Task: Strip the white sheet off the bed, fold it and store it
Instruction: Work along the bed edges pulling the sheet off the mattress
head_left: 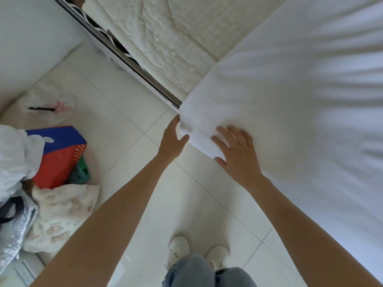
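At middle frame, two hands meet one smooth white sheet (279, 96): left hand (173, 139) touches its rounded corner, fingers straight; right hand (238, 154) presses flat, fingers spread.

Both bare forearms reached forward and down from the bottom of the head view, converging toward the middle. The left hand (173, 139) was extended with its wrist straight, fingers straight and close together, thumb spread out to the right; whether the fingertips gripped anything could not be told. The right hand (238, 154) lay palm down, back of the hand facing up, fingers spread and only slightly bent, the thumb splayed toward the left hand. The two hands were near each other but apart. Below them, the person's legs in light blue jeans and two white shoes stood side by side.
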The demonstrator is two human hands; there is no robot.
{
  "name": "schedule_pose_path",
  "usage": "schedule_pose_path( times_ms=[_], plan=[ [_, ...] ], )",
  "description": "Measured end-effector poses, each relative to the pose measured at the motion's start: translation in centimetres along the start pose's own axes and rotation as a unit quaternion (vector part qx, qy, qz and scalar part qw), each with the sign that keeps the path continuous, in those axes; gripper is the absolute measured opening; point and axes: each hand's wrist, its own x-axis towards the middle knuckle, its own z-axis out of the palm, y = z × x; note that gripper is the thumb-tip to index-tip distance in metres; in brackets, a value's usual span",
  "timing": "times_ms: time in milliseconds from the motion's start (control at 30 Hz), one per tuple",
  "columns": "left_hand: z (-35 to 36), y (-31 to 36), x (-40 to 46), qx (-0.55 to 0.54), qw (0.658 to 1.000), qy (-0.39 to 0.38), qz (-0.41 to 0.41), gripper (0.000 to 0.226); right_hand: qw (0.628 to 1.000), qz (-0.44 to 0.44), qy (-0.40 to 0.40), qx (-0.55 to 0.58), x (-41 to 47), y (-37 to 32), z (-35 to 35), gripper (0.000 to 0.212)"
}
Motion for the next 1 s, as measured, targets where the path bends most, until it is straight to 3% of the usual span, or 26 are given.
schedule_pose_path(
  times_ms=[167, 300, 433, 500, 567, 667, 767, 867, 1000],
  plan=[
    [0.4, -2.7, 2.6, 0.012, 0.998, -0.054, -0.020, 0.029, 0.997, -0.008, 0.018, -0.076, 0.1, 0.6, 3.0, 0.063],
    [-1.7, -3.5, 1.2, -0.070, 0.990, -0.115, -0.036, 0.013, 0.997, 0.000, 0.005, -0.074, 0.2, 0.3, 2.6, 0.062],
    [-4.1, -3.6, -1.7, -0.057, 0.976, -0.205, -0.056, 0.031, 0.997, 0.003, -0.051, -0.065, -0.1, -0.9, 1.5, 0.069],
    [-5.3, -4.2, -2.9, -0.021, 0.983, -0.176, -0.052, 0.032, 0.996, 0.010, -0.075, -0.056, -0.2, -1.6, 1.0, 0.072],
    [-7.0, -4.7, -4.0, 0.023, 0.993, -0.089, -0.069, 0.024, 0.995, 0.014, -0.086, -0.040, -0.3, -2.4, 0.4, 0.070],
    [-7.7, -5.5, -4.5, 0.087, 0.990, -0.015, -0.112, 0.037, 0.995, 0.018, -0.095, -0.021, -0.7, -3.7, -0.1, 0.066],
    [-6.6, -4.8, -4.2, 0.176, 0.980, 0.004, -0.092, 0.023, 0.993, 0.022, -0.114, -0.013, -1.3, -4.4, -0.1, 0.063],
    [-6.2, -3.3, -3.2, 0.232, 0.971, 0.001, -0.062, 0.035, 0.993, 0.025, -0.116, 0.010, -1.6, -3.8, -0.6, 0.052],
    [-7.2, 1.2, -1.5, 0.216, 0.976, 0.012, 0.035, 0.028, 0.994, 0.067, -0.065, 0.057, -0.4, -2.0, -4.0, 0.030]
  ],
)
